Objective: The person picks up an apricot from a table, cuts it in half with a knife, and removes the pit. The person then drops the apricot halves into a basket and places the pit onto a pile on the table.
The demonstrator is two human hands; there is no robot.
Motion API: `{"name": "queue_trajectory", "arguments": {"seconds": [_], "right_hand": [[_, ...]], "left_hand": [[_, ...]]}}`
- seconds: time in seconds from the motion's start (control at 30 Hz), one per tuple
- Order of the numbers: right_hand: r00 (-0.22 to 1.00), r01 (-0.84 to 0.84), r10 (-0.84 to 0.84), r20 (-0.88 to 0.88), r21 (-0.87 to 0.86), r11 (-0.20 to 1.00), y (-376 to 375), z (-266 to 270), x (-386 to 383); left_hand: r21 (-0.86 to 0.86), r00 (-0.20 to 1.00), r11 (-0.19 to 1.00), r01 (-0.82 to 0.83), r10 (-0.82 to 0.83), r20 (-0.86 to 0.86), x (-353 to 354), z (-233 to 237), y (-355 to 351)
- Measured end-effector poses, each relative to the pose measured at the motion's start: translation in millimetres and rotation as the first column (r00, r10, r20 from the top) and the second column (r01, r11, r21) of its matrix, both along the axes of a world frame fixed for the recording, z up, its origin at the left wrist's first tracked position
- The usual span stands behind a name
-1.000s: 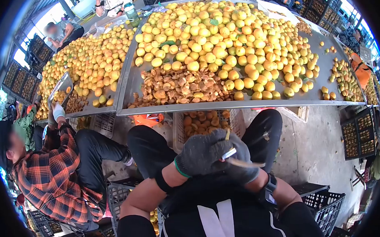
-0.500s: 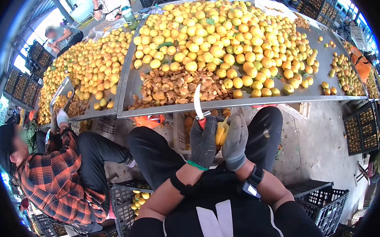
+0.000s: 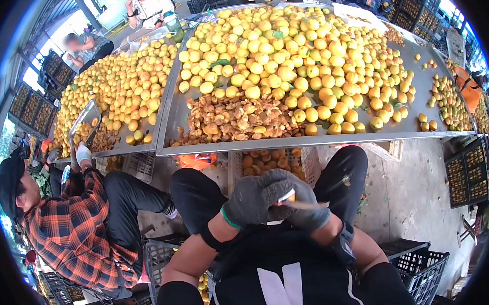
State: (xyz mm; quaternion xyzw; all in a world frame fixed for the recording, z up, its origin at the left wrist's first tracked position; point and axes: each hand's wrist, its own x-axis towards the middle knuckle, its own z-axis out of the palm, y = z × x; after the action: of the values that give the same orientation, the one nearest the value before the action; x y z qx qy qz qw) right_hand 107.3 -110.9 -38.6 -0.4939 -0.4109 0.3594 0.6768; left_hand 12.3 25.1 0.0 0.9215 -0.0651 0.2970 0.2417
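Over the lap, just below the tabletop edge: both gloved hands pressed together. Left hand clamped on a knife, blade poking out sideways to the right. Right hand curled shut beneath it around a yellow fruit; only a sliver shows between the gloves. White crate of cut pieces sits under the tabletop, just ahead of the hands, between the knees. Tabletop carries a big fruit pile, with a brown scrap heap at its near edge. Co-worker in a plaid shirt sits to the left. Black crates lower right.
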Motion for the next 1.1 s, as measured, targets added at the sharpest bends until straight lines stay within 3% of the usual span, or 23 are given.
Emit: {"name": "queue_trajectory", "arguments": {"seconds": [0.07,0.1,0.13,0.17,0.2,0.23,0.27,0.33,0.37,0.4,0.47,0.5,0.53,0.6,0.63,0.67,0.73,0.77,0.8,0.87,0.93,1.03,1.1], "right_hand": [[0.937,0.269,-0.234,0.258,-0.110,0.957,0,9,-8],[0.816,0.251,-0.223,-0.533,-0.021,0.968,11,2,-16],[0.816,0.252,-0.224,-0.533,-0.022,0.967,13,5,-18],[0.860,0.486,-0.490,-0.143,-0.058,0.872,16,11,-17],[0.699,0.685,-0.663,0.267,0.013,0.728,19,16,-14],[0.568,0.733,-0.683,0.460,0.095,0.673,21,18,-6],[0.567,0.733,-0.683,0.461,0.095,0.673,22,20,-3],[0.394,0.795,-0.688,0.610,0.148,0.587,23,26,-1],[0.665,0.711,-0.695,0.275,0.054,0.701,22,30,-1],[0.668,0.707,-0.691,0.275,0.057,0.705,21,26,4],[0.538,0.590,-0.578,0.614,0.216,0.778,20,18,13],[0.702,0.534,-0.543,0.460,0.165,0.829,21,22,10],[0.704,0.527,-0.540,0.461,0.170,0.833,24,21,8],[0.922,0.345,-0.355,0.153,0.086,0.935,29,17,9],[0.720,0.372,-0.413,0.558,0.192,0.908,25,29,14],[0.716,0.378,-0.417,0.560,0.192,0.906,22,30,15],[0.956,0.282,-0.280,0.092,-0.008,0.959,14,29,15],[0.932,0.020,-0.073,-0.354,-0.149,0.989,10,15,26],[0.933,0.021,-0.073,-0.352,-0.149,0.989,3,5,30],[0.540,-0.111,-0.070,-0.839,-0.154,0.982,-2,11,30],[0.573,-0.088,-0.071,-0.816,-0.147,0.985,-8,-21,33],[0.951,-0.133,0.022,-0.308,-0.345,0.929,-7,-55,34],[0.913,-0.252,0.125,-0.389,-0.293,0.922,-9,-67,28]], "left_hand": [[-0.106,0.991,0.987,0.117,-0.109,0.077,3,3,-5],[-0.095,0.987,0.993,0.076,-0.062,0.145,4,0,-9],[-0.095,0.987,0.993,0.077,-0.063,0.146,8,-1,-15],[-0.286,0.990,0.958,0.007,0.034,0.140,13,-2,-22],[-0.465,0.985,0.883,-0.061,0.130,0.117,18,-1,-28],[-0.553,0.975,0.820,-0.145,0.213,0.059,18,4,-36],[-0.554,0.975,0.820,-0.145,0.212,0.059,22,2,-40],[-0.853,0.956,0.473,-0.221,0.279,-0.093,29,-7,-44],[-0.918,0.968,0.359,-0.168,0.235,-0.086,34,-19,-43],[-0.918,0.967,0.360,-0.169,0.241,-0.083,35,-28,-39],[-0.964,0.981,-0.197,-0.176,0.043,-0.188,36,-41,-32],[-0.934,0.976,0.298,-0.196,0.152,-0.156,37,-70,-37],[-0.934,0.975,0.300,-0.195,0.159,-0.153,38,-93,-34],[-0.992,0.999,0.117,-0.053,0.014,-0.052,42,-119,-27],[-0.992,0.999,0.118,-0.052,0.008,-0.051,40,-109,-21],[-0.934,0.992,0.344,-0.102,-0.035,-0.121,34,-87,-8],[-0.671,0.960,0.728,-0.142,-0.063,-0.272,20,-55,14],[-0.301,0.949,0.912,-0.279,0.214,-0.232,20,-59,20],[-0.301,0.949,0.912,-0.279,0.215,-0.230,22,-62,22],[-0.590,0.839,0.626,-0.510,0.211,-0.502,28,-48,25],[-0.486,0.864,0.742,-0.462,0.254,-0.434,23,-44,24],[-0.417,0.877,0.804,-0.424,0.248,-0.412,20,-40,22],[-0.810,0.891,0.404,-0.425,0.027,-0.453,23,-33,18]]}}
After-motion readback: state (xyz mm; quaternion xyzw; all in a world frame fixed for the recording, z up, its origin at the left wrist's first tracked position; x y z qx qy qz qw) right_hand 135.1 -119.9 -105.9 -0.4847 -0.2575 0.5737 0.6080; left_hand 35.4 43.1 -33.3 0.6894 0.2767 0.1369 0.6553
